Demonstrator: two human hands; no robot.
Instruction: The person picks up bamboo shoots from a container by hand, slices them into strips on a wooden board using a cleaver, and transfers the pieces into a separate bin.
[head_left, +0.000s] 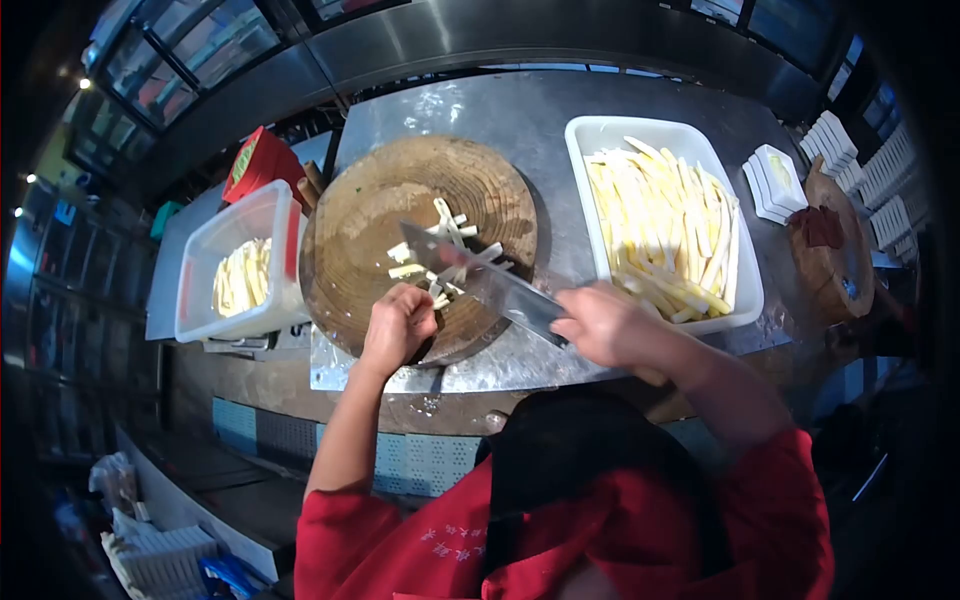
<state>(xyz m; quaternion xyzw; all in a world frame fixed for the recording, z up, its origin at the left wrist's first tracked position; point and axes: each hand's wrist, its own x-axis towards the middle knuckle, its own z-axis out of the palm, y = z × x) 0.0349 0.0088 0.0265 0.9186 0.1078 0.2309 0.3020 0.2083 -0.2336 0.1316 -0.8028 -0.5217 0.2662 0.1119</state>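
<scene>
My right hand (607, 325) is wrapped round the handle of a cleaver (520, 297), whose broad blade, smeared by motion, reaches left over a round wooden chopping block (430, 165). Cut pieces of a pale yellow-white stalk vegetable (405, 271) lie scattered on the block around the blade. At the block's near edge my left hand (400, 322) has its fingers curled closed, right beside the closest pieces. What those fingers hold, if anything, is hidden. To the right a white tub (748, 290) is heaped with long pale stalks (670, 225).
Left of the block stands a clear plastic bin (200, 315) with pale cut stalks (243, 277) in it. Behind it is a red box (262, 165). Stacked white trays (775, 185) and a second wooden block (835, 265) are at the right. Everything central rests on a metal table (500, 105).
</scene>
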